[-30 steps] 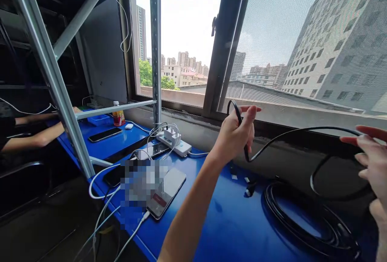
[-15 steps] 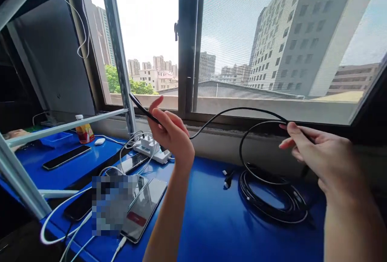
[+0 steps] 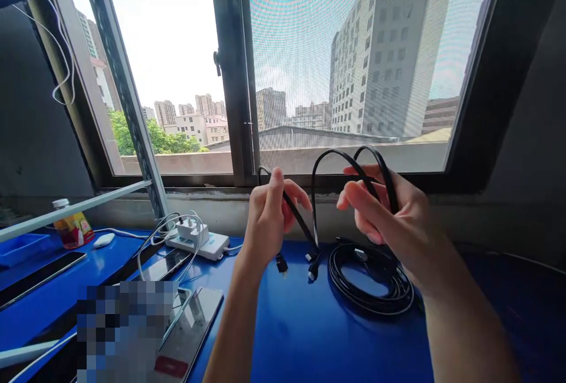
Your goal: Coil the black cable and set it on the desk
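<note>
My left hand (image 3: 267,221) pinches a black cable (image 3: 299,218) between thumb and fingers, its thumb pointing up. From there the cable runs down, then rises and arcs across into my right hand (image 3: 398,218). That hand is curled round the cable, which forms raised loops over its fingers. A coiled black cable (image 3: 339,290) lies on the blue table (image 3: 318,342) below my right hand. Plug ends (image 3: 313,271) rest to the left of the coil. Another black plug (image 3: 282,263) shows just below my left hand; whether it hangs or lies on the table, I cannot tell.
At the left stand a white power strip (image 3: 216,246) with chargers, phones (image 3: 194,324) with white cables, and a drink bottle (image 3: 73,227). A white mouse (image 3: 104,240) lies near the bottle. A metal rack post (image 3: 121,88) rises before the window (image 3: 230,76).
My hands have come closer together, the left one turning thumb-up. The cable stretched between them now bends into loops at my right hand. The view has shifted right.
</note>
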### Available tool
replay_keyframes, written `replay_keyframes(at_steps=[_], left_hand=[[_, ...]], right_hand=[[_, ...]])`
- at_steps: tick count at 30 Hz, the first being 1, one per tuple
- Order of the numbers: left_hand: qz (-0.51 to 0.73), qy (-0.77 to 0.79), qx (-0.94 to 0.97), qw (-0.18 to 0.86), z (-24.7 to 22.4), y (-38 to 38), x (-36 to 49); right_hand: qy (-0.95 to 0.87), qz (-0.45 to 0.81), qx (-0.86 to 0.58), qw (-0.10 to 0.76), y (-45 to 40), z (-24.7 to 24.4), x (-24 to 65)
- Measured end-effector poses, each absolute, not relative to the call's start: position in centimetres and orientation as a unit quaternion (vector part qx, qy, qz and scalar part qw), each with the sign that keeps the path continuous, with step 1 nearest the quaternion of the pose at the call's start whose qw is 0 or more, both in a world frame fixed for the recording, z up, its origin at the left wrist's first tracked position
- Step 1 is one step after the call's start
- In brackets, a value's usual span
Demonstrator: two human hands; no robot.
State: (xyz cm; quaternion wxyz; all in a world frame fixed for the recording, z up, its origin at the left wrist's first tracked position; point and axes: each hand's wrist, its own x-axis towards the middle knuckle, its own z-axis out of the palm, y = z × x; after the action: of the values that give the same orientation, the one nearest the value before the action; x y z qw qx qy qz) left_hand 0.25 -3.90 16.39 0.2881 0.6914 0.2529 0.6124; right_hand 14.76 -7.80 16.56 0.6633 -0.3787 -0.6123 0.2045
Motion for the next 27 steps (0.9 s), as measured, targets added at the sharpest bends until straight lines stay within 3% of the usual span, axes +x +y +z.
replay_keyframes(at_steps=[3, 6, 9, 12, 16, 24, 27], left_hand=[[0.463, 0.315, 0.761, 0.327, 16.3, -4.3, 0.4], [0.436, 0.298, 0.779, 0.339, 16.3, -4.2, 0.2], [0.483, 0.258, 0.771, 0.324, 16.6, -4.2, -0.4], [0.592, 0.247, 0.732, 0.229, 17.0, -4.5, -1.1], [0.638, 0.237, 0.721, 0.134, 16.7, -4.3, -0.5], [0.621, 0.254, 0.649, 0.358, 15.0, -1.3, 2.5], [0.642, 0.263, 0.594, 0.407, 15.1, -1.2, 2.0]], right_hand=[[-0.704, 0.132, -0.429, 0.551, -8.6, 16.2, 14.2], [-0.74, 0.084, -0.446, 0.496, -8.8, 16.0, 14.7], [-0.712, 0.044, -0.451, 0.537, -8.3, 16.1, 15.8], [-0.655, -0.007, -0.445, 0.611, -7.9, 16.4, 16.6], [-0.603, 0.033, -0.382, 0.699, -8.2, 16.7, 16.1], [-0.545, 0.013, -0.29, 0.787, -8.9, 16.7, 14.9], [-0.551, 0.017, -0.321, 0.771, -8.6, 16.8, 15.4]])
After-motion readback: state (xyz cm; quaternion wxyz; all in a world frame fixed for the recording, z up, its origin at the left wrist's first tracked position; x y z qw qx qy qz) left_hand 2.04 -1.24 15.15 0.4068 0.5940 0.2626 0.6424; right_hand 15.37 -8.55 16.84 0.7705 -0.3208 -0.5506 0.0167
